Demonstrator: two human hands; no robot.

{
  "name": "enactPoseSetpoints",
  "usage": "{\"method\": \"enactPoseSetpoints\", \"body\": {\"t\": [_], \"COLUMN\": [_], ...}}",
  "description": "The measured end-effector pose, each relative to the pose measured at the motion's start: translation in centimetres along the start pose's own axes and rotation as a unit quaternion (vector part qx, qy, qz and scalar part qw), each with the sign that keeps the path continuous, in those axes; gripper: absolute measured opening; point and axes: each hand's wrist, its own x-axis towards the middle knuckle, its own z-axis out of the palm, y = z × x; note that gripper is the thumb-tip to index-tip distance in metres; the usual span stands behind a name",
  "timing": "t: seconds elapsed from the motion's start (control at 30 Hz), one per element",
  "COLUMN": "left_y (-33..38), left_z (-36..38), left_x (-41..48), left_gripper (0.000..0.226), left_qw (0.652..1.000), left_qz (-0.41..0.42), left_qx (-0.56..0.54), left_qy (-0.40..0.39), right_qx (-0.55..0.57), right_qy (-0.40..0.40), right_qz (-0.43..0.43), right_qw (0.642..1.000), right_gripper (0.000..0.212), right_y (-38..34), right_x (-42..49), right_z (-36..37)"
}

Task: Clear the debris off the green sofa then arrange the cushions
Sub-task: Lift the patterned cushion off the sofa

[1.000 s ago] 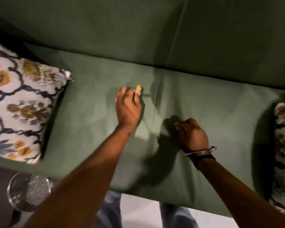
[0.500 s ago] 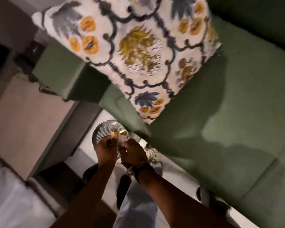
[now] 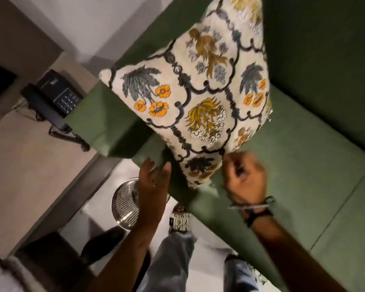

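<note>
My left hand (image 3: 153, 182): open, empty, fingers at sofa (image 3: 303, 157) edge
My right hand (image 3: 246, 180): curled beside cushion (image 3: 198, 106) corner, grip unclear

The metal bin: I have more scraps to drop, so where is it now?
In the head view the metal bin stands on the floor at lower centre-left, just off the sofa's front corner, partly hidden under the left hand.
</note>
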Motion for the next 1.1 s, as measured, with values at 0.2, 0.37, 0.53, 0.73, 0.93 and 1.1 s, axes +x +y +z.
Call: {"method": "enactPoseSetpoints", "body": {"t": [0.2, 0.37, 0.53, 0.73, 0.93, 1.1], "left_y": [9.9, 10.9, 16.6, 23.8, 19.2, 7.4], "left_z": [8.0, 9.5, 13.1, 22.4, 24.5, 25.8], "left_x": [2.9, 3.5, 7.6, 11.7, 6.1, -8.7], "left_gripper": [0.084, 0.088, 0.089, 0.098, 0.094, 0.078], "left_qw": [0.979, 0.978, 0.956, 0.900, 0.951, 0.977], "left_qz": [0.035, 0.066, 0.154, 0.215, 0.230, 0.171], "left_qx": [-0.200, -0.188, -0.075, 0.064, 0.024, 0.083], "left_qy": [-0.008, -0.063, -0.239, -0.374, -0.207, -0.100], "right_qx": [0.232, 0.256, 0.292, 0.205, 0.183, 0.117], "right_qy": [-0.096, -0.089, 0.112, 0.216, 0.222, 0.257], "right_qz": [0.216, 0.215, 0.171, 0.188, 0.207, 0.271], "right_qw": [0.944, 0.938, 0.934, 0.936, 0.935, 0.920], "right_gripper": [0.075, 0.047, 0.062, 0.049, 0.053, 0.039], "right_y": [1.6, 2.0, 6.5, 10.0, 11.3, 16.1], "right_x": [19.4, 20.1, 14.5, 13.1, 9.6, -0.3], "right_z": [-3.4, -5.7, -11.5, -14.2, -16.2, -21.6]}}
